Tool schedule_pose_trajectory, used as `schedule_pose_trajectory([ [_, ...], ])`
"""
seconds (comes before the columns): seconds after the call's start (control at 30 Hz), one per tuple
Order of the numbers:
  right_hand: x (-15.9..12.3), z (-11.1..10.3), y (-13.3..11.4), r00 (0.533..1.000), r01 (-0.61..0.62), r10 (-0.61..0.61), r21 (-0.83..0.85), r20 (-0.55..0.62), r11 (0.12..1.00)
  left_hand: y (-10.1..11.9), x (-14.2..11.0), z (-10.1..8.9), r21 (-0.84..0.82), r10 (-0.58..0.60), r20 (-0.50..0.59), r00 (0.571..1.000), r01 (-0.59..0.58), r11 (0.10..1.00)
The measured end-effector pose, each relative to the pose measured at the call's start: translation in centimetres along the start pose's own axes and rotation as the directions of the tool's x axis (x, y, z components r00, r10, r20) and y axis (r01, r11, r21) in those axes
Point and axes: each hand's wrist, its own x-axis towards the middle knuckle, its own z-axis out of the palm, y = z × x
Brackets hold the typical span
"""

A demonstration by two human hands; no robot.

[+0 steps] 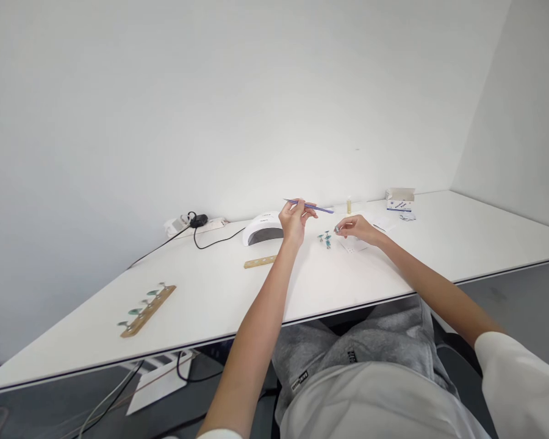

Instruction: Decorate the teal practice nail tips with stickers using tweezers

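Observation:
My left hand [295,221] is raised above the table with its fingers closed round a slim purple stick-like tool [319,208]. One end of the tool is pointed and the other looks broader; its exact kind is too small to tell. Low over the white table, my right hand [354,228] pinches a small silvery-teal piece [337,229], perhaps a nail tip on its holder. Just left of those fingers stand several teal nail tips [327,239] on small stands. A small clear sheet with dots [353,247] lies beneath my right hand.
A white arched nail lamp [261,227] stands behind a wooden strip [258,262]. At left, another wooden strip [150,310] carries several nail tips. Farther back are a power strip [215,224], a cable, a yellowish bottle [349,205] and an open box [399,200].

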Motion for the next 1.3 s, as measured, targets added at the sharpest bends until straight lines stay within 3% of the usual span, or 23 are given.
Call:
schedule_pose_trajectory([
  [0.2,-0.7,1.3,-0.8,0.978,-0.073,0.087,-0.084,0.187,0.994,-0.1,0.0,0.0,0.015,-0.023,0.002,1.0,0.023,1.0],
  [0.53,-0.7,3.0,1.5,0.931,-0.01,0.087,-0.212,0.355,0.977,-0.1,0.0,0.0,0.028,-0.026,0.007,1.0,0.026,0.999],
  [0.83,-0.4,3.3,1.5,0.89,0.105,0.022,-0.252,0.455,0.962,-0.1,-0.1,0.2,0.04,-0.027,0.019,0.999,0.026,0.999],
  [1.3,-0.5,2.6,1.1,0.862,0.104,0.056,-0.284,0.503,0.953,-0.1,-0.1,0.1,0.025,-0.006,0.035,0.999,0.005,1.0],
])
